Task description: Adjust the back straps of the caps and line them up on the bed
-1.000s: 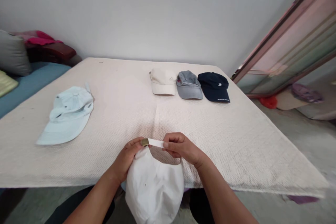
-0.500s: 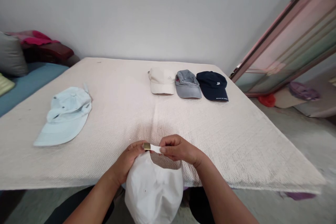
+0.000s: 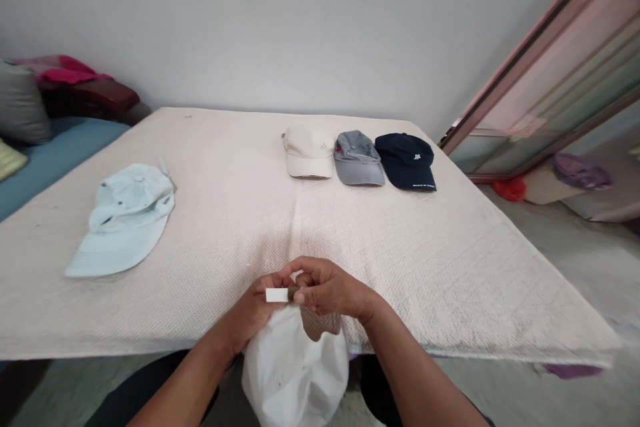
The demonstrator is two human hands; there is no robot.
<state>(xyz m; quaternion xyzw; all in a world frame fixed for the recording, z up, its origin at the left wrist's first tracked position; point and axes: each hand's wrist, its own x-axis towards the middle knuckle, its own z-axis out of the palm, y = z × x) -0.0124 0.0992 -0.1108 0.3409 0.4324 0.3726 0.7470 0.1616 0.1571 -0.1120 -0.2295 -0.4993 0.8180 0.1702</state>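
Observation:
A white cap [image 3: 295, 373] hangs at the table's near edge, its back opening facing up. My left hand [image 3: 257, 310] is closed on the cap by the left end of its strap. My right hand [image 3: 333, 290] pinches the brass buckle [image 3: 293, 294] between thumb and fingers, largely covering it. The white strap end [image 3: 277, 295] sticks out to the left of the buckle, over my left fingers. Both hands are close together, their fingertips almost meeting.
On the cloth-covered table [image 3: 225, 213], a pale blue cap [image 3: 133, 213] lies at the left. Farther back sit a cream cap [image 3: 309, 152], a grey cap [image 3: 357, 159] and a navy cap [image 3: 406, 161] in a row. A wall stands behind; a sliding door [image 3: 540, 80] is at right.
My right hand has moved left from the strap to the buckle. The strap end now pokes out left of the buckle, and the cap's back opening has narrowed.

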